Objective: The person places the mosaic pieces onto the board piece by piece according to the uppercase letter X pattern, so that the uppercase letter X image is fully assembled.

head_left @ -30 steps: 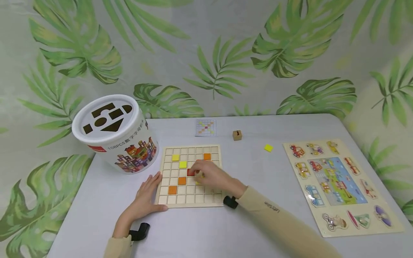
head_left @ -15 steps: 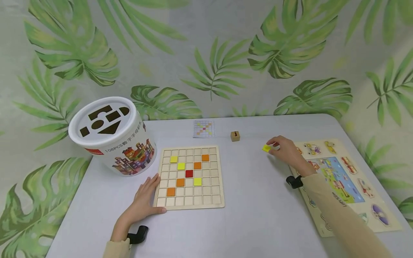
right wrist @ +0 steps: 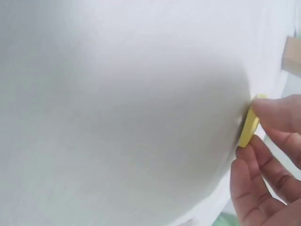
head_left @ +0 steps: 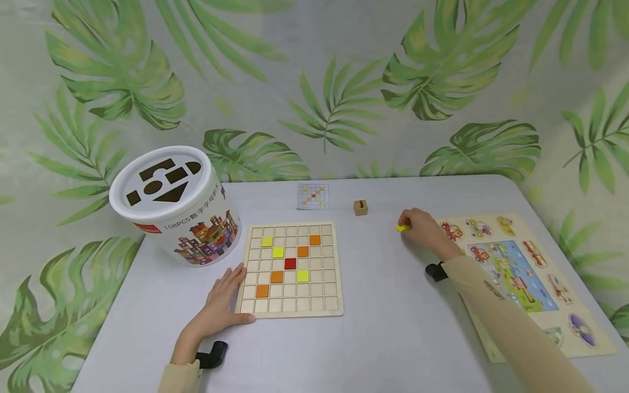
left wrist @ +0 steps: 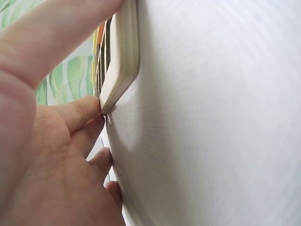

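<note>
A wooden grid board (head_left: 319, 303) lies mid-table, with orange, yellow and one red tile (head_left: 290, 263) set in its squares along two crossing diagonals. At its lower left corner rests my left hand (head_left: 220, 305), thumb along the front edge and fingers at the left side; the left wrist view shows the fingertips against the board's edge (left wrist: 123, 66). Right of the board, my right hand (head_left: 421, 229) pinches a yellow square tile (head_left: 402, 227) between thumb and fingers. In the right wrist view the tile (right wrist: 249, 127) is tilted, close over the white tabletop.
A small pattern card (head_left: 313, 196) lies behind the board, beside a wooden letter cube (head_left: 361, 207). The big white block bucket (head_left: 196, 229) stands at the left. A vehicle puzzle board (head_left: 521, 322) lies at the right, partly under my right forearm.
My right hand has gone from the grid board out to the right and picked at the loose yellow tile, which is now tipped up in its pinch. My left hand stays put.
</note>
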`<state>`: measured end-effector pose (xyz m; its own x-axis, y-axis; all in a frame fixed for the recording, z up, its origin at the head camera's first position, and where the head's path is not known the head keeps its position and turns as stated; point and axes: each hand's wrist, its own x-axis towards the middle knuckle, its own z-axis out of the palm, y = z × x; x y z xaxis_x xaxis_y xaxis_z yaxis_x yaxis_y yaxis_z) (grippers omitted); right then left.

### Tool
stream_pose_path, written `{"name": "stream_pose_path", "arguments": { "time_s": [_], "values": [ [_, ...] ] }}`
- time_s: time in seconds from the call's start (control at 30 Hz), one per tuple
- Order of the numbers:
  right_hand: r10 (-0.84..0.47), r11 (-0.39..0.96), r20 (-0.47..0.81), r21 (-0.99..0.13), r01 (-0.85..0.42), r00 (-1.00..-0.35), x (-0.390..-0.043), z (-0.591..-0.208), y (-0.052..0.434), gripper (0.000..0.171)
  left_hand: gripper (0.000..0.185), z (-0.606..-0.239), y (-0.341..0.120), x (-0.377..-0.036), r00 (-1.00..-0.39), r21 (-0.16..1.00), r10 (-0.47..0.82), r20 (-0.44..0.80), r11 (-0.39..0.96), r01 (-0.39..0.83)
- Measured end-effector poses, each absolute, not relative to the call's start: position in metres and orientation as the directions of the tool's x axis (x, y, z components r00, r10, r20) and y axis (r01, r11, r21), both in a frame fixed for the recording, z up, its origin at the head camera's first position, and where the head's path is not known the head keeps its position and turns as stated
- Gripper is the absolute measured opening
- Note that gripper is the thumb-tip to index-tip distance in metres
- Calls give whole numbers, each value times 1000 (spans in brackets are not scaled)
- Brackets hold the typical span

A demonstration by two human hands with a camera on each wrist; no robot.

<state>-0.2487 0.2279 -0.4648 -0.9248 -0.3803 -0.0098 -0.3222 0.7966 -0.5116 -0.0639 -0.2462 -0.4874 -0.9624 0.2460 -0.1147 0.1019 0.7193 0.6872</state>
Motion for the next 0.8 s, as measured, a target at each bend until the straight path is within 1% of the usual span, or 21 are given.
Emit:
{"name": "stream_pose_path", "arguments": {
  "time_s": [0.07, 0.17, 0.3, 0.47, 0.53, 0.67, 0.8],
  "values": [
    [-395, 768, -9, -551, -325, -919, -245, -461, 217, 15, 111, -487, -246, -64, -962, 686, 244, -119, 721, 98],
    [-454, 690, 28, -622, -371, -890, -232, -455, 193, 18, 111, -486, -246, -63, -963, 688, 241, -120, 719, 94],
    [-582, 564, 96, -668, -485, -808, -205, -447, 153, 21, 111, -486, -246, -63, -964, 688, 240, -118, 719, 95],
    [-710, 458, 60, -717, -526, -701, -172, -443, 107, 20, 112, -487, -246, -65, -963, 693, 241, -118, 715, 94],
    [-743, 448, 32, -719, -532, -669, -161, -446, 94, 20, 112, -488, -246, -65, -963, 694, 240, -119, 714, 92],
    [-788, 448, 16, -672, -590, -616, -148, -455, 78, 17, 111, -487, -245, -65, -965, 693, 237, -116, 715, 93],
    [-795, 465, 29, -612, -640, -606, -141, -463, 70, 18, 111, -484, -245, -64, -965, 695, 234, -118, 714, 88]
  ]
}}
